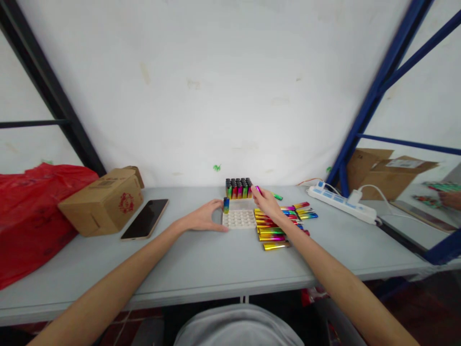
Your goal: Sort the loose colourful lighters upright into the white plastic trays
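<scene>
A white tray (pixel 240 220) with round sockets lies mid-table, with one blue and rainbow lighter (pixel 226 204) standing in its far left corner. My left hand (pixel 203 217) rests against the tray's left side, fingers curled around that corner. My right hand (pixel 265 201) hovers just right of the tray and pinches a rainbow lighter (pixel 257 189) at its fingertips. Behind the tray stands a full tray of upright lighters (pixel 238 188). Loose metallic rainbow lighters (pixel 273 229) lie in a pile to the right, partly under my right wrist.
A smartphone (pixel 145 219) and a cardboard box (pixel 104 202) lie at the left, beside a red plastic bag (pixel 29 211). A white power strip (pixel 342 203) sits at the right, by a blue rack post (pixel 370 96). Another person's hand (pixel 450 198) shows far right.
</scene>
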